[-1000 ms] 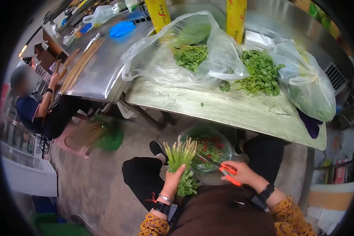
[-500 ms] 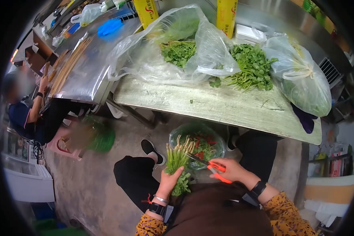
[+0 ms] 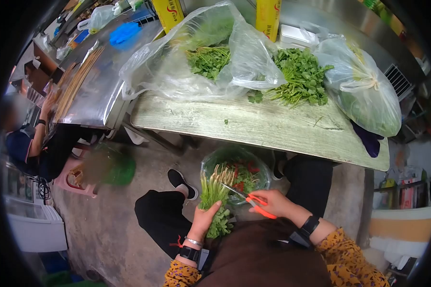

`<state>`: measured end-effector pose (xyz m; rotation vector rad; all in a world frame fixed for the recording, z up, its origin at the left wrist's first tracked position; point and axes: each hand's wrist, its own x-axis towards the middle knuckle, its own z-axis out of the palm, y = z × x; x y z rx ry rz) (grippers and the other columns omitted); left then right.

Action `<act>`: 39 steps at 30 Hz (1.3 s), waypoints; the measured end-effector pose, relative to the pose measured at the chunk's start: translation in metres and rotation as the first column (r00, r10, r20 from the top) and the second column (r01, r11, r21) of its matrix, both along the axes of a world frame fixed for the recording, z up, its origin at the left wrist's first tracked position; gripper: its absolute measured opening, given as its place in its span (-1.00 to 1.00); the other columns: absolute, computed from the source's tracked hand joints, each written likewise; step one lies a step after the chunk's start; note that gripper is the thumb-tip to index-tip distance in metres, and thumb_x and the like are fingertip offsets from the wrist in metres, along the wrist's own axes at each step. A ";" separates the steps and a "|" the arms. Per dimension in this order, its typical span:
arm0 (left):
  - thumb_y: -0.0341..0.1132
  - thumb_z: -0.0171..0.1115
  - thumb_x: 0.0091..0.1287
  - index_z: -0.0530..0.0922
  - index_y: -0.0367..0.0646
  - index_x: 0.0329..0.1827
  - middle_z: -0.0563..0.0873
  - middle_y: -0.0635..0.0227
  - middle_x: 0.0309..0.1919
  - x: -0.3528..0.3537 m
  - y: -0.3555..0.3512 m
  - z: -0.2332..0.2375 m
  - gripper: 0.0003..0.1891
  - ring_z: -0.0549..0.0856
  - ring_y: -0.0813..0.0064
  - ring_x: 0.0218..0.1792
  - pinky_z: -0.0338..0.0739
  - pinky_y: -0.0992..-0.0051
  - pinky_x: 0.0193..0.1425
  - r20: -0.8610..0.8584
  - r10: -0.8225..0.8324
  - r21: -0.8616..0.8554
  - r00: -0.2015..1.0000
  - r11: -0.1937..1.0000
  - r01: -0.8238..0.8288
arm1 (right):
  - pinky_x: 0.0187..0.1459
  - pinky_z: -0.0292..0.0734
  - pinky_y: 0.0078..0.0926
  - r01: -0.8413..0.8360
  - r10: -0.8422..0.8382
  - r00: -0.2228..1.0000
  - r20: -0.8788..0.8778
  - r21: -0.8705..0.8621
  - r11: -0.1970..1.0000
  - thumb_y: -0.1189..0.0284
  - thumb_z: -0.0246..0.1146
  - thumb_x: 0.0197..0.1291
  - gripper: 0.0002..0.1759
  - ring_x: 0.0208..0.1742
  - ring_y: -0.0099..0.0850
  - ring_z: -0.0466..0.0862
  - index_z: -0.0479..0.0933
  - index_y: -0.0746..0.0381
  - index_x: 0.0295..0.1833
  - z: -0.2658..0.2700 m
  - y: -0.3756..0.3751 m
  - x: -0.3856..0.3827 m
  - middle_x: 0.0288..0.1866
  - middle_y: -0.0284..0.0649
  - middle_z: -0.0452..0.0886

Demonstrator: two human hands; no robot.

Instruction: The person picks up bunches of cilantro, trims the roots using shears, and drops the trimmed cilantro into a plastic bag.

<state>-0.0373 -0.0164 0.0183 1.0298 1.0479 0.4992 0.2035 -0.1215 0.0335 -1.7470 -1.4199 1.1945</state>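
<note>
My left hand is wrapped round a bunch of cilantro, its pale root ends pointing away from me and its leaves hanging toward my lap. In my right hand are scissors with orange handles. Their blades reach left to the bunch, with the tip overlapping the stems just below the roots. Beneath and beyond the bunch, a basin lined with clear plastic stands on the floor, holding green scraps and red bits.
A pale wooden table bears an open plastic bag of greens, loose cilantro and a tied bag. At left, a person sits by a metal table with long sticks. A pink stool stands below.
The scissor blades have shifted left, their tip now over the stems, and the handles look wider apart. My left hand keeps its hold on the bunch. The whole view has shifted slightly.
</note>
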 end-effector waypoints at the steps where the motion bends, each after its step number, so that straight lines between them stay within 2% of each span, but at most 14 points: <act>1: -0.33 0.30 0.33 0.57 -0.30 0.08 0.70 0.40 -0.08 -0.002 0.000 -0.003 -0.67 0.64 0.62 -0.10 0.52 0.57 0.00 0.014 0.005 0.018 1.000 1.000 -0.005 | -0.15 0.57 -0.47 0.000 0.000 1.000 -0.013 -0.015 1.000 0.12 0.50 0.01 -0.39 -0.21 -0.35 0.71 0.54 0.21 0.12 0.001 0.000 0.000 -0.19 -0.15 0.71; 6: -0.32 0.30 0.33 0.55 -0.30 0.12 0.69 0.39 -0.05 -0.003 0.001 -0.005 -0.65 0.63 0.61 -0.07 0.51 0.56 0.03 -0.012 -0.018 -0.051 1.000 0.999 0.017 | -0.20 0.56 -0.48 -0.008 0.008 1.000 -0.003 -0.062 0.998 0.15 0.49 0.02 -0.42 -0.27 -0.38 0.70 0.56 0.23 0.09 0.007 -0.002 0.001 -0.23 -0.14 0.71; 9: -0.29 0.28 0.35 0.55 -0.29 0.11 0.69 0.39 -0.06 -0.002 0.001 -0.002 -0.65 0.62 0.61 -0.07 0.51 0.55 0.03 -0.017 -0.009 -0.066 1.000 0.998 0.007 | -0.20 0.56 -0.48 -0.002 0.003 0.999 -0.050 0.011 1.000 0.17 0.49 0.03 -0.43 -0.29 -0.39 0.69 0.55 0.23 0.10 0.000 -0.002 0.002 -0.24 -0.14 0.70; 11: -0.25 0.24 0.38 0.53 -0.29 0.15 0.68 0.39 -0.05 -0.003 0.000 -0.001 -0.63 0.62 0.60 -0.07 0.51 0.54 0.03 -0.033 -0.024 -0.075 0.999 0.997 0.021 | -0.19 0.54 -0.57 0.001 -0.004 0.997 -0.076 -0.038 0.999 0.20 0.52 0.00 -0.38 -0.30 -0.55 0.63 0.53 0.25 0.15 -0.007 -0.005 0.004 -0.25 -0.23 0.70; 12: -0.25 0.24 0.38 0.53 -0.29 0.15 0.68 0.39 -0.05 -0.003 -0.001 -0.002 -0.63 0.62 0.60 -0.07 0.51 0.54 0.03 -0.035 -0.025 -0.078 0.999 0.997 0.022 | -0.19 0.54 -0.57 0.002 -0.006 0.997 -0.079 -0.041 0.999 0.20 0.52 0.00 -0.38 -0.30 -0.55 0.63 0.53 0.25 0.15 -0.006 -0.006 0.004 -0.25 -0.23 0.70; 14: -0.23 0.19 0.41 0.50 -0.28 0.19 0.67 0.38 -0.04 -0.003 -0.002 -0.006 -0.61 0.62 0.60 -0.08 0.51 0.54 0.03 -0.006 -0.007 -0.011 1.000 1.000 0.007 | -0.09 0.55 -0.56 0.012 -0.016 0.999 -0.043 -0.091 0.996 0.20 0.53 -0.01 -0.35 -0.19 -0.52 0.66 0.52 0.26 0.16 -0.002 -0.005 0.006 -0.16 -0.22 0.71; 17: -0.21 0.19 0.42 0.47 -0.28 0.21 0.67 0.37 -0.04 -0.007 -0.002 -0.012 -0.60 0.62 0.59 -0.10 0.52 0.54 0.01 -0.003 -0.036 -0.011 0.999 0.999 0.036 | -0.01 0.55 -0.54 0.004 -0.003 1.000 0.023 -0.070 0.998 0.19 0.54 -0.03 -0.32 -0.10 -0.49 0.67 0.51 0.25 0.19 0.002 -0.006 0.009 -0.09 -0.19 0.70; 21: -0.19 0.19 0.42 0.49 -0.27 0.20 0.67 0.37 -0.04 -0.010 0.000 -0.006 -0.59 0.62 0.58 -0.10 0.52 0.54 -0.01 -0.021 -0.060 -0.041 0.998 0.997 0.059 | 0.03 0.55 -0.52 -0.012 0.012 1.000 0.001 -0.085 0.996 0.19 0.54 -0.04 -0.30 -0.04 -0.46 0.67 0.51 0.24 0.21 0.000 -0.008 0.014 -0.05 -0.17 0.69; 24: -0.19 0.20 0.42 0.49 -0.27 0.20 0.67 0.37 -0.04 -0.012 0.001 -0.004 -0.59 0.63 0.58 -0.09 0.53 0.54 -0.01 -0.023 -0.083 -0.097 0.996 0.992 0.081 | -0.01 0.55 -0.54 -0.027 0.028 0.999 0.024 -0.052 0.998 0.20 0.55 -0.04 -0.30 -0.09 -0.50 0.67 0.51 0.24 0.21 -0.002 -0.010 0.014 -0.07 -0.18 0.70; 26: -0.18 0.20 0.41 0.49 -0.27 0.20 0.66 0.37 -0.03 -0.014 0.001 -0.007 -0.59 0.62 0.58 -0.09 0.53 0.54 -0.01 -0.009 -0.045 -0.123 0.999 0.992 0.043 | -0.15 0.56 -0.50 0.028 -0.031 0.995 -0.094 -0.025 0.999 0.13 0.52 -0.03 -0.38 -0.26 -0.45 0.68 0.56 0.21 0.11 -0.003 -0.013 0.013 -0.24 -0.16 0.70; 27: -0.18 0.20 0.41 0.49 -0.27 0.20 0.66 0.37 -0.03 -0.013 0.001 -0.007 -0.59 0.62 0.58 -0.09 0.53 0.54 -0.01 -0.009 -0.043 -0.113 0.999 0.993 0.041 | -0.15 0.56 -0.50 0.027 -0.028 0.995 -0.094 -0.015 1.000 0.13 0.52 -0.03 -0.38 -0.26 -0.45 0.68 0.56 0.21 0.11 -0.004 -0.013 0.013 -0.24 -0.16 0.70; 29: -0.18 0.21 0.41 0.49 -0.28 0.21 0.65 0.38 -0.01 -0.012 0.000 -0.007 -0.57 0.62 0.58 -0.09 0.53 0.54 -0.02 -0.025 0.014 -0.070 1.000 0.997 -0.015 | -0.29 0.49 -0.55 0.004 -0.006 0.997 -0.077 -0.017 1.000 0.17 0.52 0.00 -0.42 -0.42 -0.55 0.55 0.57 0.21 0.11 -0.008 -0.013 0.013 -0.39 -0.25 0.64; 32: -0.20 0.23 0.40 0.49 -0.28 0.21 0.65 0.37 0.01 -0.012 0.000 -0.006 -0.58 0.63 0.58 -0.07 0.53 0.53 0.00 0.000 0.027 -0.092 1.000 0.995 -0.026 | -0.38 0.43 -0.55 -0.001 -0.002 0.996 -0.088 -0.030 1.000 0.19 0.51 0.02 -0.44 -0.49 -0.56 0.45 0.57 0.20 0.12 -0.002 -0.013 0.012 -0.47 -0.31 0.58; 39: -0.26 0.23 0.39 0.49 -0.28 0.21 0.65 0.37 0.01 -0.014 0.001 -0.004 -0.60 0.64 0.56 -0.06 0.55 0.51 0.00 0.042 0.146 -0.085 0.988 0.986 -0.142 | -0.33 0.47 -0.56 0.116 -0.133 0.969 -0.206 -0.091 0.989 0.17 0.52 0.01 -0.41 -0.44 -0.56 0.52 0.57 0.18 0.13 0.013 -0.019 0.017 -0.41 -0.29 0.62</act>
